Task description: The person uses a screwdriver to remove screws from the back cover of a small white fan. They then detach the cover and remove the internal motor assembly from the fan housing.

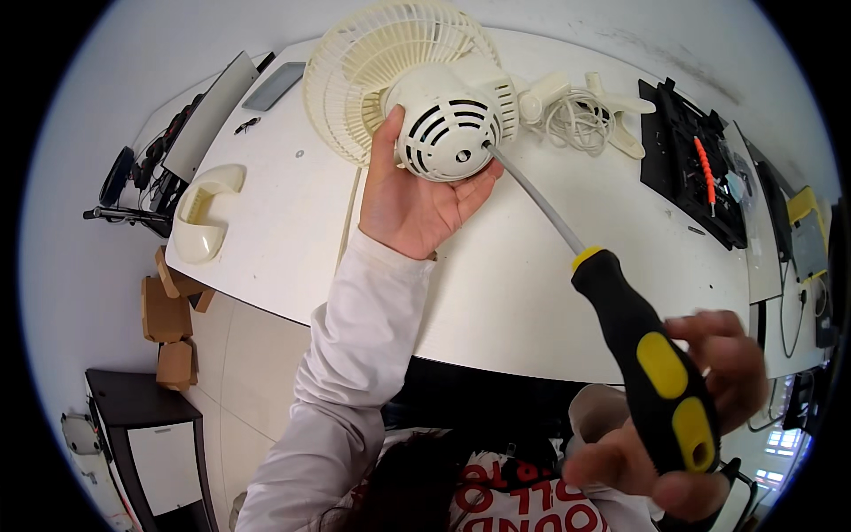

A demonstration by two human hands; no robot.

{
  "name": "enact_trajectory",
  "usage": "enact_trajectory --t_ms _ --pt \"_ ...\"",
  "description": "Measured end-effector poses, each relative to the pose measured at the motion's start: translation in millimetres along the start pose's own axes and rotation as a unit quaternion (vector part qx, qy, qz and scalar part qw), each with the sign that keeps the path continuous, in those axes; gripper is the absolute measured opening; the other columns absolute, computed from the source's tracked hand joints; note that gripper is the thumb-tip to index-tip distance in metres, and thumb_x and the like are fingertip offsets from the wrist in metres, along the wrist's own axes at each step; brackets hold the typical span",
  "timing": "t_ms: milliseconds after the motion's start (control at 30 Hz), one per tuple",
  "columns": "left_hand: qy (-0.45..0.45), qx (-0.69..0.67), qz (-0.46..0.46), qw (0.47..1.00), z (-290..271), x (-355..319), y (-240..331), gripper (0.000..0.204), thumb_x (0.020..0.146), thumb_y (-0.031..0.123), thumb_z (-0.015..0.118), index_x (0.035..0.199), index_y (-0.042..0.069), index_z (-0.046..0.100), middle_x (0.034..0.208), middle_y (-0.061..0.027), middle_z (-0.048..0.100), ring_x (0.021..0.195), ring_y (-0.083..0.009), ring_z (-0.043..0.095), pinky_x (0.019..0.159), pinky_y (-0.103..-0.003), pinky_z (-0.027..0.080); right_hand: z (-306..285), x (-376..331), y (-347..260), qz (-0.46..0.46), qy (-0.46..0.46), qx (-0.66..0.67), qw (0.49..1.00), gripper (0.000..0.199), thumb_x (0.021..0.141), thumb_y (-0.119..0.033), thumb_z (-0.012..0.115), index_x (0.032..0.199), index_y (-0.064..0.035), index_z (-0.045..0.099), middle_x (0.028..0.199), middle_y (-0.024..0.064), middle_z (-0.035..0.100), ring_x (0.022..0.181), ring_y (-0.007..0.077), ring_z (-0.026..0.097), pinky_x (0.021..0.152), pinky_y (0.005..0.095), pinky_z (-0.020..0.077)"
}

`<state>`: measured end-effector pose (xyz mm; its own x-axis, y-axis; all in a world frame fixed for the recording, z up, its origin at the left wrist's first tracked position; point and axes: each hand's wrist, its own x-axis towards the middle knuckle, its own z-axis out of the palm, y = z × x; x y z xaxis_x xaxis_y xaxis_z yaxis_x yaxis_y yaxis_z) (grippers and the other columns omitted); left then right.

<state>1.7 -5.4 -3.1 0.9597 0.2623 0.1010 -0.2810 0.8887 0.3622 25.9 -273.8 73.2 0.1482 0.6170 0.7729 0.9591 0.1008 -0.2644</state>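
A cream electric fan (434,93) with a wire cage lies tilted on the white table, the slotted back of its motor housing turned toward me. My left hand (412,199) cups that housing from below, thumb on its left side and fingers under it. A long screwdriver (638,332) with a black and yellow handle reaches up to the housing, its tip at a small hole right of centre. Around the handle's lower end curls my right hand (731,372), thumb on one side and fingers on the other.
A coiled white cable (576,120) lies beside cream stand parts (629,133) right of the fan. Further right sits a black tool case (696,168) with an orange rod. A cream curved cover (206,213) and a grey tray (273,86) are at left. Cardboard boxes (166,310) stand beyond the table edge.
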Motion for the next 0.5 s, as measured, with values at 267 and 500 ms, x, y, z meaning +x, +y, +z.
enact_trajectory --t_ms 267,500 --pt "0.003 0.011 0.006 1.0 3 2 0 0.065 0.085 0.054 0.047 0.127 0.005 0.041 0.117 -0.0186 0.052 0.101 -0.0357 0.056 0.082 -0.04 0.053 22 -21 5 -0.036 0.092 0.058 0.993 0.037 0.084 -0.024 0.061 0.116 -0.0334 0.046 0.119 0.0083 0.043 0.112 0.0334 0.048 0.093 0.0443 0.0437" --pt "0.007 0.012 -0.003 1.0 5 3 0 0.066 0.084 0.055 0.048 0.127 0.006 0.041 0.116 -0.0179 0.052 0.1 -0.0353 0.056 0.078 -0.04 0.054 -3 -18 9 0.023 0.039 -0.134 0.99 0.058 0.084 -0.047 0.055 0.131 -0.0339 0.024 0.112 0.0212 0.042 0.09 0.0334 0.05 0.065 0.0298 0.0469"
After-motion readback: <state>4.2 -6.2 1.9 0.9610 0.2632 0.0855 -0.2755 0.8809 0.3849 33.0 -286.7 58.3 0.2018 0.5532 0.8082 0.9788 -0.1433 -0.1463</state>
